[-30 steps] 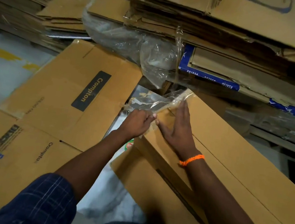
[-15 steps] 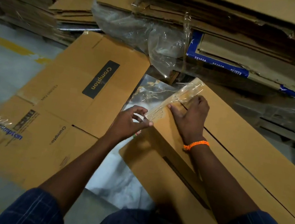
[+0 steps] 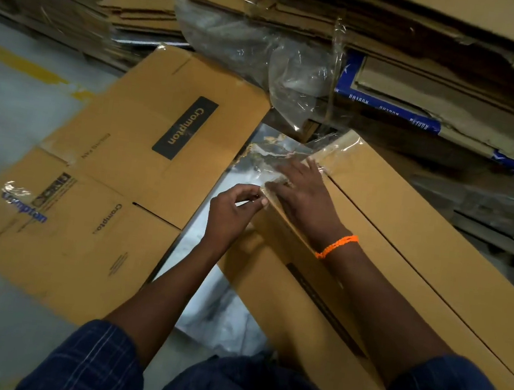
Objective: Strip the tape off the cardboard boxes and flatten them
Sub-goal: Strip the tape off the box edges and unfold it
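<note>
While the left hand (image 3: 234, 206) pinches the clear tape (image 3: 335, 154) at the long box's (image 3: 405, 245) ten-o'clock end, the right hand (image 3: 305, 197) presses flat beside it. Peeling seems partway and flattening is left to do. One flattened box (image 3: 144, 155) lies at nine o'clock.

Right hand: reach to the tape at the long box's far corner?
Likely yes. The right hand rests flat on the box just short of that corner's tape, with nothing between them; the left hand pinches the peeled end off to the side.
</note>
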The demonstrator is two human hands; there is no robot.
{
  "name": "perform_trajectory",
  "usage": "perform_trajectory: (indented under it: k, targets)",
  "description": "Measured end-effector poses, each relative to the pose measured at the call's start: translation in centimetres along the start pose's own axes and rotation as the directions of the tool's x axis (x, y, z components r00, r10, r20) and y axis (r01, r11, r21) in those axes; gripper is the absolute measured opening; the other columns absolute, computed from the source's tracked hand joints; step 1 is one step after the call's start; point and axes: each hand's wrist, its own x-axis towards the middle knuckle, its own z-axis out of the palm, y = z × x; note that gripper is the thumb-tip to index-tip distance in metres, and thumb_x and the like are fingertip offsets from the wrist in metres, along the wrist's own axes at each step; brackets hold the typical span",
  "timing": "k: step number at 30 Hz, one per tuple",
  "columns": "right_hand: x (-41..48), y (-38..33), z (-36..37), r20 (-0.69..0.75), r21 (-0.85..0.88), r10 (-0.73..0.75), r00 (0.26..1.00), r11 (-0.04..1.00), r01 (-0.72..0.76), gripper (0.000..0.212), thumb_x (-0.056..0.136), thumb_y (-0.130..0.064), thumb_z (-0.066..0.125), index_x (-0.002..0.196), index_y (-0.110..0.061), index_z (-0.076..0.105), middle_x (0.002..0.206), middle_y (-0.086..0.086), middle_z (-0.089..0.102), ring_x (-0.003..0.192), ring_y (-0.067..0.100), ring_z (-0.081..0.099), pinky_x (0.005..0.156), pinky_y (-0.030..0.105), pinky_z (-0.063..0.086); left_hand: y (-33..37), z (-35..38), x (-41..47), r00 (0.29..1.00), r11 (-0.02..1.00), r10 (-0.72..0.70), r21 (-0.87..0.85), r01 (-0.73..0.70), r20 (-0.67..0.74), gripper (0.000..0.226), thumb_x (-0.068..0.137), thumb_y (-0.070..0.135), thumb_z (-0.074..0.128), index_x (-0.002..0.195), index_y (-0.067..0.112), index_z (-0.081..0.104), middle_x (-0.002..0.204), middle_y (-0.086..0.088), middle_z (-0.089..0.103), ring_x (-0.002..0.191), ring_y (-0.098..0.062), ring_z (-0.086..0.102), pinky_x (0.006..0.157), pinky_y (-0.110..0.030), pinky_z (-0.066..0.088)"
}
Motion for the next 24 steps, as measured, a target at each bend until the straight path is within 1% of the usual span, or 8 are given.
perform_trajectory:
  k: [2, 5, 10, 14, 17, 19, 21, 24]
  targets:
    - [0.4, 0.5, -0.5, 0.123, 0.039, -0.115, 0.986, 0.993, 0.111, 0.026, 0.093, -0.017, 0.064, 0.116, -0.007, 0.070, 0.121, 0.016, 0.067, 0.112, 0.038, 0.061, 0.098, 0.053, 0.050, -0.4, 0.2, -0.2, 0.996, 1.000, -0.023, 0.018, 0.022, 0.081, 0.035, 0.087, 0.031, 0.080, 0.120, 0.021, 0.071, 0.116, 0.009, 0.073, 0.111, -0.002, 0.066, 0.095, -0.021, 0.054]
    - [1.6, 1.3, -1.4, 0.281, 0.012, -0.226, 0.933, 0.973, 0.232, 0.025, 0.094, -0.013, 0.060, 0.115, -0.001, 0.064, 0.117, 0.021, 0.064, 0.103, 0.037, 0.062, 0.079, 0.047, 0.056, -0.6, 0.1, -0.1, 0.978, 0.996, -0.088, -0.002, 0.090, 0.186, 0.046, 0.088, 0.036, 0.078, 0.131, 0.026, 0.064, 0.127, 0.011, 0.068, 0.121, -0.001, 0.061, 0.103, -0.025, 0.049]
    - [3.3, 2.4, -3.0, 0.434, -0.034, -0.387, 0.813, 0.895, 0.444, 0.026, 0.095, -0.005, 0.054, 0.120, 0.001, 0.057, 0.117, 0.021, 0.060, 0.099, 0.035, 0.061, 0.069, 0.045, 0.056, -0.8, 0.3, 0.0, 0.991, 0.997, -0.074, 0.014, 0.073, 0.115, 0.040, 0.082, 0.027, 0.085, 0.118, 0.027, 0.067, 0.117, 0.008, 0.072, 0.113, -0.002, 0.066, 0.103, -0.031, 0.053]
    - [5.0, 2.5, -3.2, 0.519, -0.051, -0.452, 0.725, 0.831, 0.554, 0.037, 0.101, -0.012, 0.024, 0.112, 0.002, 0.057, 0.104, 0.019, 0.056, 0.085, 0.033, 0.056, 0.067, 0.046, 0.052, -1.2, 0.5, -0.2, 0.994, 0.997, -0.079, 0.009, 0.078, 0.079, 0.038, 0.081, 0.028, 0.086, 0.115, 0.021, 0.071, 0.115, 0.008, 0.074, 0.111, -0.002, 0.067, 0.099, -0.027, 0.053]
    - [5.2, 2.1, -3.0, 0.487, 0.010, -0.432, 0.759, 0.872, 0.490, 0.032, 0.103, -0.014, 0.027, 0.109, 0.001, 0.054, 0.100, 0.018, 0.053, 0.076, 0.031, 0.055, 0.062, 0.046, 0.051, -0.9, 0.6, -0.2, 0.993, 0.997, -0.076, 0.015, 0.074, 0.092, 0.033, 0.082, 0.024, 0.085, 0.112, 0.020, 0.073, 0.111, 0.008, 0.075, 0.106, 0.001, 0.068, 0.092, -0.018, 0.053]
    - [5.3, 0.7, -2.5, 0.490, 0.083, -0.387, 0.781, 0.913, 0.400, 0.018, 0.100, -0.015, 0.042, 0.109, -0.002, 0.052, 0.098, 0.016, 0.053, 0.065, 0.031, 0.055, 0.051, 0.041, 0.046, -0.7, 1.1, -0.3, 0.990, 0.997, -0.066, 0.056, 0.060, 0.121, 0.028, 0.083, 0.020, 0.084, 0.110, 0.019, 0.075, 0.107, 0.006, 0.077, 0.099, 0.001, 0.069, 0.083, -0.012, 0.050]
    - [5.2, -0.8, -2.0, 0.525, 0.101, -0.344, 0.778, 0.933, 0.345, 0.022, 0.094, -0.017, 0.049, 0.111, -0.003, 0.052, 0.094, 0.015, 0.055, 0.063, 0.032, 0.056, 0.050, 0.036, 0.039, -0.7, 1.9, -0.8, 0.990, 0.992, -0.063, 0.118, 0.048, 0.124, 0.028, 0.087, 0.019, 0.080, 0.114, 0.017, 0.075, 0.107, 0.006, 0.077, 0.096, 0.001, 0.069, 0.080, -0.007, 0.048]
    - [4.8, -0.6, -1.5, 0.355, 0.110, -0.157, 0.922, 0.986, 0.126, 0.017, 0.098, -0.019, 0.046, 0.103, -0.005, 0.056, 0.088, 0.013, 0.057, 0.070, 0.030, 0.054, 0.060, 0.036, 0.040, -1.6, 2.8, -1.4, 0.993, 0.988, -0.110, 0.113, 0.105, 0.038, 0.020, 0.092, 0.027, 0.075, 0.110, 0.018, 0.075, 0.105, 0.008, 0.076, 0.095, -0.002, 0.070, 0.082, -0.011, 0.051]
